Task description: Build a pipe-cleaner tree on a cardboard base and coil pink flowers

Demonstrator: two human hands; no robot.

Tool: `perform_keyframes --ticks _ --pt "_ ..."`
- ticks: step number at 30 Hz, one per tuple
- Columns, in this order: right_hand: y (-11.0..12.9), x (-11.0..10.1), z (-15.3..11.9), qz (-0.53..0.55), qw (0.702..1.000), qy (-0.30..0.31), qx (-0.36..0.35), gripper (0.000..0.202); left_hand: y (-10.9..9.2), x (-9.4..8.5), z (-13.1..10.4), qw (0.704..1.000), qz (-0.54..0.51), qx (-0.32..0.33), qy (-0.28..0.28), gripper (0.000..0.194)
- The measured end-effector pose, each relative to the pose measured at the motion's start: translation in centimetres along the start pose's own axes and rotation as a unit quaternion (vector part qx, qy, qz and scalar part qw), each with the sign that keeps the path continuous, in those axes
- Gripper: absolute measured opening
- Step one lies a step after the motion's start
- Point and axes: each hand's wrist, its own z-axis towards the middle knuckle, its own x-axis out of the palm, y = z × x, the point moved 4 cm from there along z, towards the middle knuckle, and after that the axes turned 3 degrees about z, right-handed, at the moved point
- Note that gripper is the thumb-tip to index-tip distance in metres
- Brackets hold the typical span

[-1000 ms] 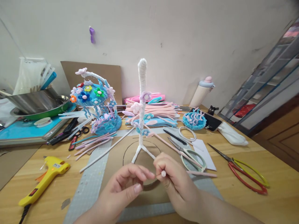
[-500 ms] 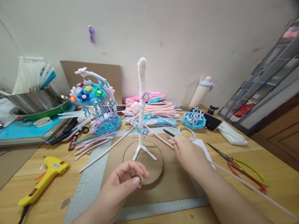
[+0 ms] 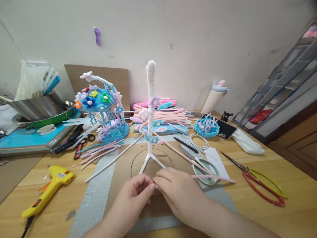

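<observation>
My left hand (image 3: 135, 195) and my right hand (image 3: 182, 195) meet at the fingertips in front of a white wrapped stem (image 3: 151, 86). Both are closed in a pinch. A pale pink pipe cleaner (image 3: 213, 178) runs out to the right from under my right hand; the end at the fingertips is hidden. The stem stands upright on splayed feet, over a circle marked on the cardboard sheet (image 3: 123, 165). Fluffy flowers in lilac, pink and blue sit along its lower half, among them a lilac flower (image 3: 155, 101).
Grey-handled scissors (image 3: 205, 170) and red-and-yellow-handled scissors (image 3: 264, 185) lie at right. At left is a yellow glue gun (image 3: 49, 190). Behind stand a blue flowered ornament (image 3: 99, 102), a bundle of pink pipe cleaners (image 3: 170, 117) and a bottle (image 3: 215, 97).
My right hand has come left and nearer from beside the scissors to meet my left hand, drawing the pink pipe cleaner along. The grey-handled scissors now show. My left fingers have closed.
</observation>
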Motion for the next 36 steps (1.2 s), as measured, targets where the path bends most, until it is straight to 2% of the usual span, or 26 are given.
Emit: perform_keyframes --ticks 5,9,14,18,24,30,33,36 --pt "-0.4 -0.7 -0.2 0.087 0.994 -0.07 -0.005 0.012 0.2 -0.2 0.1 0.999 -0.035 -0.009 -0.007 0.036" --pt "-0.7 -1.0 -0.4 0.127 0.984 -0.122 0.003 0.009 0.0 -0.3 0.1 0.995 -0.096 -0.02 0.014 0.037" --pt "-0.3 -1.6 -0.4 0.172 0.975 -0.138 -0.037 0.01 -0.6 -0.1 -0.6 0.975 -0.208 -0.038 0.062 0.03" --pt "-0.1 -2.0 -0.5 0.201 0.966 -0.156 -0.046 0.009 -0.8 0.1 -0.9 0.966 -0.241 -0.023 0.087 0.028" --pt "-0.1 -1.8 -0.7 0.245 0.953 -0.176 -0.02 0.006 -0.4 -0.2 -0.4 0.964 -0.243 0.008 0.108 0.024" --pt "-0.2 -1.3 -0.9 0.263 0.945 -0.192 0.015 0.007 -1.0 0.0 -0.2 0.96 -0.245 0.072 0.112 0.021" --pt "-0.2 -0.9 -1.0 0.267 0.943 -0.192 0.042 0.008 -1.4 -0.3 -0.3 0.974 -0.18 0.107 0.08 0.02" --pt "-0.3 -0.4 -1.2 0.27 0.941 -0.186 0.081 0.011 -1.9 -0.9 -0.7 0.985 -0.057 0.159 0.029 0.015"
